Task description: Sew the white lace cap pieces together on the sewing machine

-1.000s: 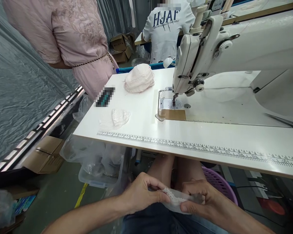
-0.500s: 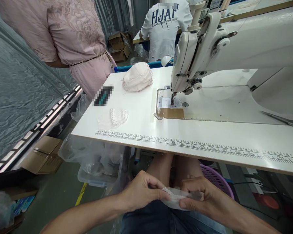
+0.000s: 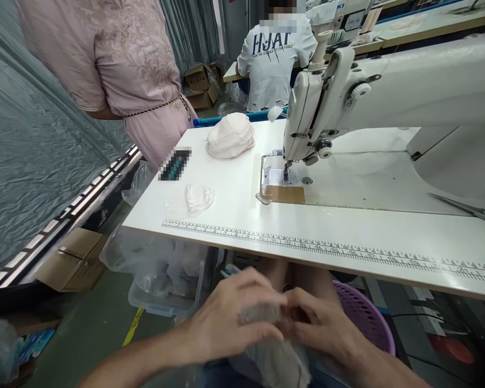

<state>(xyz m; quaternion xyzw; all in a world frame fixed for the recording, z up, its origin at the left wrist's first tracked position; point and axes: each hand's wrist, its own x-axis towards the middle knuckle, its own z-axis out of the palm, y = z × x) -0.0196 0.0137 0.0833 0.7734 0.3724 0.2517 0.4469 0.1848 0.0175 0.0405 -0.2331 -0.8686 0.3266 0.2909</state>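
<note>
Above my lap, my left hand [image 3: 242, 318] is blurred, its thumb and fingers apart around part of a thin, pale piece of fabric [image 3: 281, 364]. My right hand [image 3: 321, 326] is curled close against it, fingers bent and closed on the same fabric; the fingertips are partly hidden. The fabric hangs crumpled below both hands over the jeans. On the white sewing table [image 3: 234, 207] lies a small white lace piece [image 3: 200, 199]. Behind it rests a stack of pale pink fabric pieces [image 3: 231, 136].
A white sewing machine [image 3: 307, 113] stands on the table, with scissors [image 3: 464, 207] at the right. A printed ruler [image 3: 307, 242] runs along the front edge. Below are a clear plastic bin [image 3: 161, 307] and a purple basket [image 3: 366, 312]. A person in pink [image 3: 141, 70] stands at left; another [image 3: 272, 64] sits ahead.
The fabric, stretched flat between both hands before, now hangs bunched below them. My hands have come closer together, and the left fingers have spread. The camera view has tilted slightly upward.
</note>
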